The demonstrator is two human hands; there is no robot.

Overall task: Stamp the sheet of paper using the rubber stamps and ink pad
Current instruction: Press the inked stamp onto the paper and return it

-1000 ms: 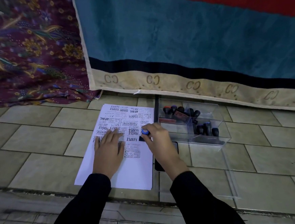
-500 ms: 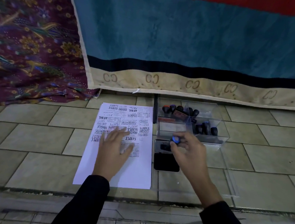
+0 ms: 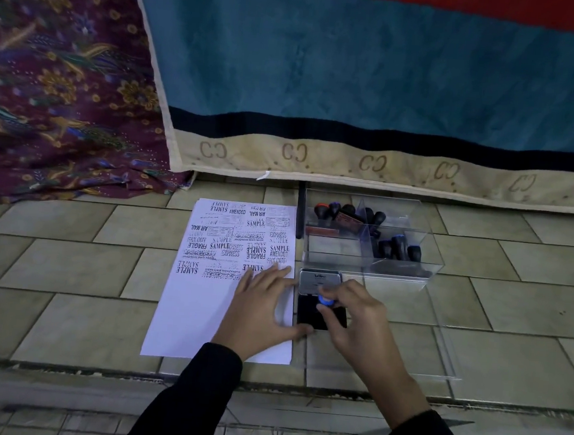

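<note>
Stamp (image 3: 325, 301) (blue-capped) sits pinched in the fingertips of the right hand (image 3: 356, 322) over the black ink pad (image 3: 305, 311). Just left, the left hand (image 3: 261, 313) lies flat, fingers straight, on the paper (image 3: 195, 313), whose far half bears prints. Beyond, a clear box (image 3: 426, 262) holds more stamps (image 3: 396, 248).

Beige tiled floor (image 3: 79, 262); teal blanket (image 3: 359, 68); maroon floral cloth (image 3: 54, 96); dim light.
</note>
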